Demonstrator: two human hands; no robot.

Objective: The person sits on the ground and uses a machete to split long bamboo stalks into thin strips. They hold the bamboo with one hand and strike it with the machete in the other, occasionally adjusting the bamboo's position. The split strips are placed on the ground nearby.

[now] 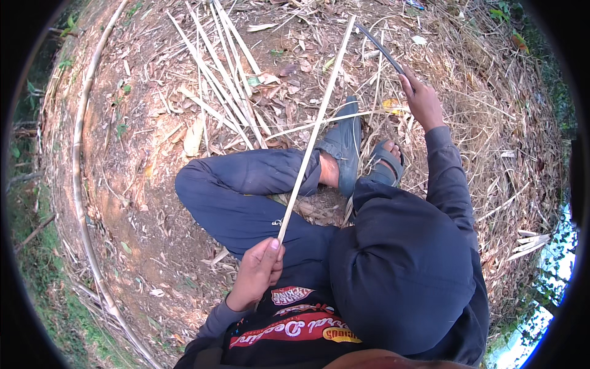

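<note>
My left hand (258, 270) is closed around the lower end of a long, pale split-bamboo strip (318, 126), close to my chest. The strip slants up and away to the right, over my bent leg and past my sandals. Out to the far right, my right hand (423, 103) grips a knife with a long, narrow, dark blade (381, 48). Its blade points up and left, and its tip lies near the strip's far end; whether they touch I cannot tell. My fingers hide the knife's handle.
Several pale strips (209, 72) lie in a loose pile on the ground ahead. Thin shavings (473, 117) cover the right side. A long curved pole (78, 135) runs along the left. My sandalled feet (348, 144) rest below the held strip. More cut pieces (530, 245) lie far right.
</note>
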